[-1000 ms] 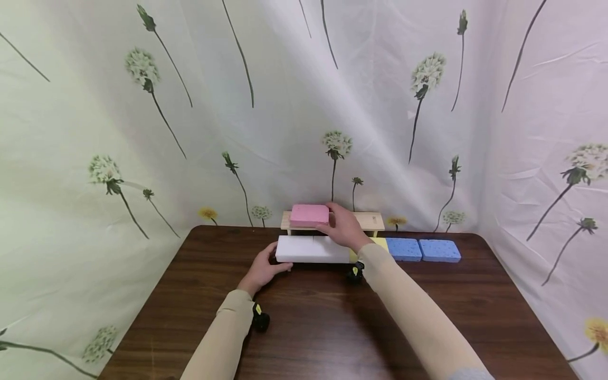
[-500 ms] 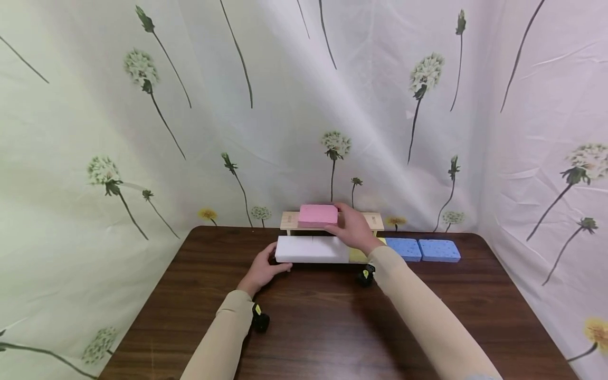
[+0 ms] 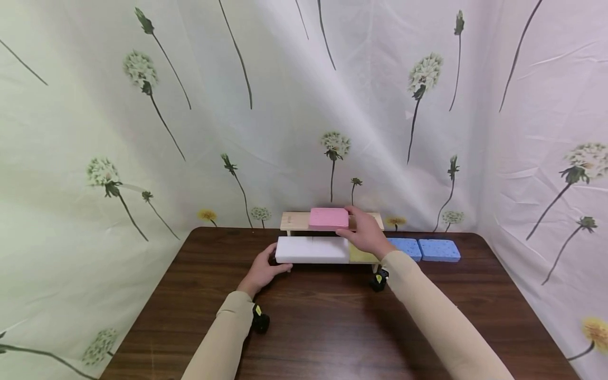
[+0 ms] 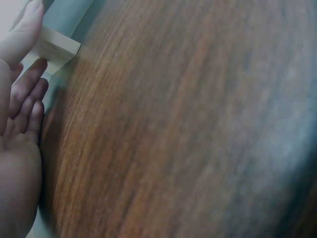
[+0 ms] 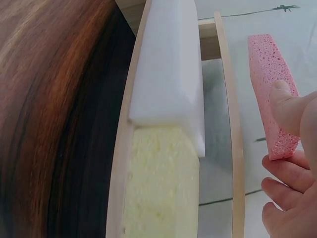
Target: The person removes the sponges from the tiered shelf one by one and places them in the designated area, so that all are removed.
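A pink sponge (image 3: 329,217) is pinched between thumb and fingers of my right hand (image 3: 366,232). In the head view it overlaps the upper tier of a pale wooden rack (image 3: 295,219). My left hand (image 3: 261,269) is at the rack's left end, thumb in front and fingers around the side. White foam blocks (image 3: 312,249) lie end to end on the lower tier, followed by a yellow sponge (image 5: 161,183) that my right hand partly covers in the head view. In the left wrist view, the left fingers (image 4: 29,94) point toward a wooden corner of the rack (image 4: 59,44).
Two blue sponges (image 3: 439,250) lie side by side to the right of the rack on the dark wood table (image 3: 304,327). A white cloth (image 3: 285,105) printed with dandelions hangs right behind the table and along its sides.
My right hand has moved rightward with the pink sponge, along the upper tier, uncovering more of that tier's left end. The left hand stays where it was.
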Demonstrator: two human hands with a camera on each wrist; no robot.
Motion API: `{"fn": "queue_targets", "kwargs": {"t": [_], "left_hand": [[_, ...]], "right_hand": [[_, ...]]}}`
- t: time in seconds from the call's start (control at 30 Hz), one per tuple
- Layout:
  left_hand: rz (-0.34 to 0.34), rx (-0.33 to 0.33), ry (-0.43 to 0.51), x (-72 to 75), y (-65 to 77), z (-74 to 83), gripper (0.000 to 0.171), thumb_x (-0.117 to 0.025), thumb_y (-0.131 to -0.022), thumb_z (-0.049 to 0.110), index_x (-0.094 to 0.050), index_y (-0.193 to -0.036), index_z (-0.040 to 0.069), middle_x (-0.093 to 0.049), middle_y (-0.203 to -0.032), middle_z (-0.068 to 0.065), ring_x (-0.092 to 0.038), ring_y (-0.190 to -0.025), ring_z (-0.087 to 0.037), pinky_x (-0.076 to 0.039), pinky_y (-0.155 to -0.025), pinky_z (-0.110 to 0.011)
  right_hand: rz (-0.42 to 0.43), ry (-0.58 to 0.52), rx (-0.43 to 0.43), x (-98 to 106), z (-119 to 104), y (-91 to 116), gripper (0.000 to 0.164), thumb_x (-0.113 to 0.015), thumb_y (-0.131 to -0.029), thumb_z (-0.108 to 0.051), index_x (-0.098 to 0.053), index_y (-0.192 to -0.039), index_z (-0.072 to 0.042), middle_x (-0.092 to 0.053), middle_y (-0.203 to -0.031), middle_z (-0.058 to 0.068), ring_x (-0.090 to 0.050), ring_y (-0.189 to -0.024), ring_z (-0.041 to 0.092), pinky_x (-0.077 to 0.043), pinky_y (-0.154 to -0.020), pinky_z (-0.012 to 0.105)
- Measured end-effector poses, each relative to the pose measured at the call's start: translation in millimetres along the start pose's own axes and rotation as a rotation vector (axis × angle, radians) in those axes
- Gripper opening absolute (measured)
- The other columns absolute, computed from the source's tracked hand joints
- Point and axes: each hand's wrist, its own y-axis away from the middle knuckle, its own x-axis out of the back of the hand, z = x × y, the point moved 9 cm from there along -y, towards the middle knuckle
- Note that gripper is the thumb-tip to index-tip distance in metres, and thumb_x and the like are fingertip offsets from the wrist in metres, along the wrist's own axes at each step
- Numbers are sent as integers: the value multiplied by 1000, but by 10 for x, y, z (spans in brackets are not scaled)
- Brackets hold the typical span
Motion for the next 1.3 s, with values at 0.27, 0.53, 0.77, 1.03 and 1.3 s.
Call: {"fn": "queue_targets", "kwargs": {"t": [0.27, 0.53, 0.77, 1.03, 1.3], "left_hand": [[0, -11, -16, -6, 4, -12, 78, -88, -88, 18, -49, -154, 7, -66, -138, -15, -60, -126, -31, -46, -108, -49], [-3, -3, -5, -16, 17, -29, 77, -88, -88, 16, -49, -154, 8, -65, -139, -15, -60, -127, -32, -46, -108, -49], [4, -6, 3, -19, 0, -25, 76, -87, -88, 13, -50, -154, 7, -66, -138, -15, -60, -126, -32, -45, -108, -50], [2, 0, 7, -4, -5, -12, 77, -88, -88, 13, -49, -154, 8, -65, -138, -16, -60, -126, -32, -46, -108, -49], [-4, -8, 9, -14, -9, -11, 76, -87, -87, 11, -50, -153, 8, -66, -137, -16, -61, -124, -32, -46, -108, -49]], "right_hand": [[-3, -10, -44, 104, 135, 127, 71, -78, -98, -33, -47, -154, -2, -58, -149, 19, -54, -138, 40, -45, -112, 57], [3, -29, -57, 202, 262, 239, 69, -79, -97, -32, -48, -153, -6, -57, -150, 17, -53, -139, 37, -44, -112, 57], [22, -33, -45, 324, 300, 322, 66, -80, -97, -29, -50, -152, -9, -59, -147, 14, -55, -136, 36, -47, -109, 58], [28, -3, -47, 432, 389, 384, 70, -79, -97, -30, -47, -155, -6, -57, -150, 17, -53, -138, 39, -45, -110, 59], [50, -16, -62, 527, 558, 500, 70, -80, -96, -29, -47, -154, -6, -56, -150, 20, -52, -138, 44, -45, -109, 62]]}}
